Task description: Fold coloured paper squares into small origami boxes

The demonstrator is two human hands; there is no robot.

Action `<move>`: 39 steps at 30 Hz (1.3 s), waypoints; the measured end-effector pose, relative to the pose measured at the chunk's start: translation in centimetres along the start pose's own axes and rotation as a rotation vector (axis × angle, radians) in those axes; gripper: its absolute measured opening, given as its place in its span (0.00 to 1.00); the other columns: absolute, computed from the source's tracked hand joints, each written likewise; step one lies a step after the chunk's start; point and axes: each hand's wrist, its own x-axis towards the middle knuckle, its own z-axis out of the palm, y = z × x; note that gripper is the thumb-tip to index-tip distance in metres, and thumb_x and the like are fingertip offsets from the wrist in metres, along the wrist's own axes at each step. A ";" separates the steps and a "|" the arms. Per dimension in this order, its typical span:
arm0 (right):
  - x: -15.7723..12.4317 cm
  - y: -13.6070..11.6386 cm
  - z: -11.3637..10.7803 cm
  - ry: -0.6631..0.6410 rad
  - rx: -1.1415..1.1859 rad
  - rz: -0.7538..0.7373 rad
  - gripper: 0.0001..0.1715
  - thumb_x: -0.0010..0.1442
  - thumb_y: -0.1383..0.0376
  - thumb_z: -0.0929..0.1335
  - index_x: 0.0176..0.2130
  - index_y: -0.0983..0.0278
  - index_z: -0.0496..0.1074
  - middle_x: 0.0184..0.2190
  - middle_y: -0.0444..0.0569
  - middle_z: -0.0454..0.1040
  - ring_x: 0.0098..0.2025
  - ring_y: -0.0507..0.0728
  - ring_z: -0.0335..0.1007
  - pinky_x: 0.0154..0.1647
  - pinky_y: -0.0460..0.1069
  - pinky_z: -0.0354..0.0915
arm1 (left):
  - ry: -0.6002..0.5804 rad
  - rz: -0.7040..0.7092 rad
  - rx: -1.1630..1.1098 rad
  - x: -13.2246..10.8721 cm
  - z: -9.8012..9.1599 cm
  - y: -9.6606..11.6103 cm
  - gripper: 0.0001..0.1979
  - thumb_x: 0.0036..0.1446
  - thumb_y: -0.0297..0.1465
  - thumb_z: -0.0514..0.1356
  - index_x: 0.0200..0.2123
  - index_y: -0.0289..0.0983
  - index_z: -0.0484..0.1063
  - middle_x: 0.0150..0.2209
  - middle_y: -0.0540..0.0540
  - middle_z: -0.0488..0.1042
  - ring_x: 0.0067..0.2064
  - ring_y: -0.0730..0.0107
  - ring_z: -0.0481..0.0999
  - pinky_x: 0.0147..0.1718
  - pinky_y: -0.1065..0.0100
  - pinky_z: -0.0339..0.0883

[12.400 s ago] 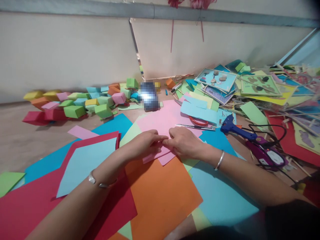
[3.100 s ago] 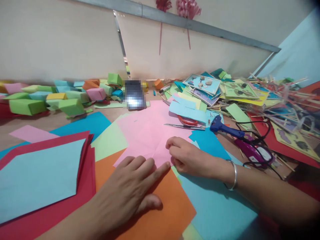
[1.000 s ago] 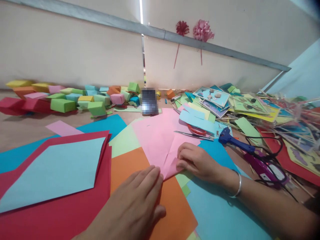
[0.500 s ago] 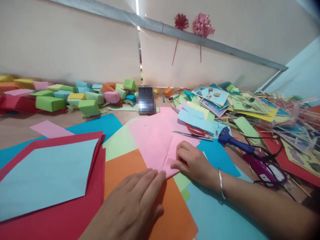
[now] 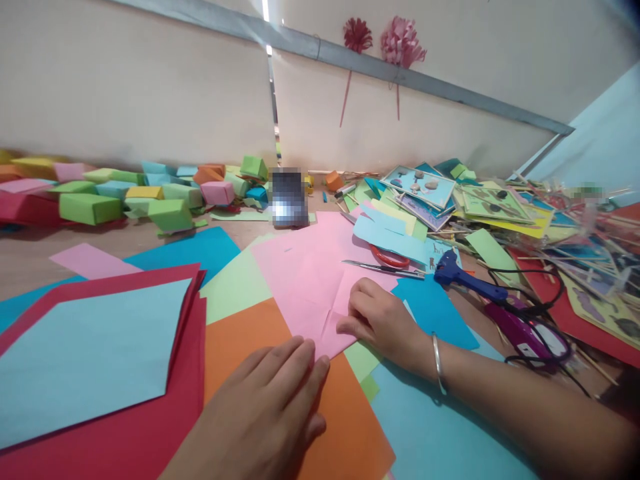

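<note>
A pink sheet of paper (image 5: 313,287) with crease lines lies in the middle, its near corner toward me. My left hand (image 5: 273,397) rests palm down, fingers stretched out, with the fingertips at that corner over an orange sheet (image 5: 245,333). On the right edge of the pink paper, my right hand (image 5: 383,323) has its fingers curled in and the thumb against a small folded part. A silver bangle (image 5: 439,363) circles the right wrist. Beyond the right hand lie a craft knife (image 5: 383,268) and red-handled scissors (image 5: 390,258).
To the left are red sheets (image 5: 190,360) topped by a light blue sheet (image 5: 95,353). Folded paper boxes (image 5: 90,208) line the wall, beside a phone (image 5: 289,200). A blue glue gun (image 5: 470,280), a purple corded device (image 5: 527,333) and craft cards (image 5: 420,187) crowd the right.
My left index fingertip has shifted slightly back toward me from the paper's near corner. The right hand keeps its place on the pink paper. The whole view has shifted a little.
</note>
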 end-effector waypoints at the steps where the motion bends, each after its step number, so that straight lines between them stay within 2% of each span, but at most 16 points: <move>1: 0.0 -0.1 0.0 -0.003 0.013 0.010 0.19 0.61 0.61 0.73 0.26 0.63 0.61 0.31 0.44 0.64 0.32 0.51 0.60 0.31 0.47 0.58 | 0.000 0.005 0.000 0.0 0.0 0.0 0.15 0.62 0.29 0.52 0.48 0.35 0.74 0.45 0.41 0.81 0.48 0.53 0.79 0.40 0.56 0.74; 5: 0.0 -0.3 -0.1 0.005 0.064 0.056 0.19 0.58 0.64 0.74 0.27 0.63 0.61 0.30 0.43 0.63 0.32 0.51 0.59 0.31 0.47 0.57 | 0.011 -0.010 -0.011 0.4 -0.2 -0.1 0.15 0.62 0.28 0.52 0.47 0.34 0.75 0.45 0.41 0.81 0.46 0.54 0.79 0.39 0.58 0.72; 8: 0.0 -0.3 0.0 0.024 0.076 0.091 0.20 0.56 0.66 0.75 0.27 0.62 0.60 0.30 0.42 0.62 0.31 0.51 0.57 0.31 0.47 0.55 | -0.006 -0.017 -0.053 0.8 -0.6 -0.1 0.16 0.61 0.27 0.52 0.48 0.35 0.75 0.52 0.42 0.79 0.46 0.58 0.78 0.40 0.60 0.70; 10: 0.0 -0.3 0.0 0.025 0.092 0.099 0.21 0.56 0.66 0.75 0.27 0.62 0.59 0.30 0.41 0.62 0.31 0.51 0.57 0.31 0.47 0.55 | -0.026 -0.004 -0.079 1.0 -1.0 -0.3 0.16 0.62 0.28 0.52 0.49 0.36 0.74 0.54 0.44 0.78 0.46 0.59 0.77 0.39 0.60 0.68; 15: 0.2 -0.2 -0.1 0.004 0.120 0.079 0.19 0.58 0.66 0.74 0.26 0.63 0.61 0.32 0.42 0.62 0.33 0.51 0.59 0.33 0.47 0.56 | -0.130 0.017 -0.075 1.6 -1.3 -0.9 0.15 0.60 0.29 0.55 0.47 0.38 0.76 0.51 0.47 0.80 0.40 0.60 0.77 0.33 0.61 0.66; 17: 0.2 -0.2 -0.1 0.005 0.113 0.071 0.18 0.59 0.64 0.74 0.26 0.64 0.62 0.32 0.43 0.63 0.33 0.51 0.60 0.34 0.47 0.56 | -0.148 0.026 -0.065 1.7 -1.1 -0.9 0.15 0.58 0.29 0.55 0.47 0.38 0.76 0.51 0.47 0.80 0.39 0.59 0.76 0.32 0.61 0.65; 21: 0.0 -0.4 -0.1 -0.026 0.048 0.021 0.20 0.60 0.51 0.71 0.31 0.64 0.66 0.35 0.46 0.66 0.34 0.52 0.61 0.32 0.47 0.55 | -0.125 0.049 -0.028 1.9 -0.9 -0.8 0.19 0.56 0.27 0.55 0.50 0.36 0.75 0.49 0.46 0.81 0.37 0.58 0.76 0.30 0.60 0.65; 26: 0.1 -0.3 -0.8 -0.056 -0.097 0.007 0.27 0.54 0.44 0.73 0.33 0.65 0.67 0.36 0.49 0.67 0.36 0.55 0.60 0.30 0.48 0.53 | -0.115 0.096 0.024 1.9 -1.0 -0.8 0.16 0.56 0.27 0.55 0.46 0.36 0.77 0.50 0.44 0.80 0.39 0.55 0.77 0.33 0.58 0.67; 30: 0.4 0.9 -2.4 -0.136 -0.142 -0.004 0.29 0.47 0.46 0.77 0.28 0.65 0.66 0.35 0.48 0.65 0.36 0.55 0.58 0.31 0.47 0.52 | -0.101 0.101 0.019 1.8 -1.1 -1.0 0.15 0.56 0.25 0.53 0.42 0.38 0.77 0.50 0.45 0.80 0.41 0.55 0.77 0.34 0.57 0.67; 35: 0.6 2.7 -4.6 -0.243 -0.123 0.049 0.24 0.46 0.54 0.80 0.27 0.65 0.69 0.37 0.48 0.65 0.39 0.55 0.61 0.35 0.48 0.55 | -0.079 0.107 -0.066 1.8 -1.3 -1.0 0.12 0.61 0.29 0.53 0.41 0.39 0.76 0.50 0.43 0.79 0.41 0.55 0.74 0.34 0.58 0.63; 37: 0.6 2.9 -5.0 -0.272 -0.126 0.077 0.22 0.48 0.55 0.79 0.27 0.65 0.70 0.37 0.49 0.66 0.40 0.56 0.62 0.36 0.48 0.56 | -0.069 0.095 -0.122 2.0 -1.1 -0.9 0.12 0.64 0.33 0.53 0.45 0.39 0.75 0.48 0.44 0.79 0.38 0.57 0.72 0.33 0.59 0.61; 39: 0.5 2.7 -5.2 -0.294 -0.135 0.086 0.20 0.49 0.56 0.79 0.29 0.66 0.71 0.38 0.49 0.66 0.41 0.56 0.62 0.36 0.48 0.57 | -0.062 0.060 -0.150 2.4 -0.6 -0.7 0.15 0.65 0.35 0.54 0.52 0.38 0.72 0.43 0.44 0.78 0.37 0.59 0.71 0.34 0.60 0.59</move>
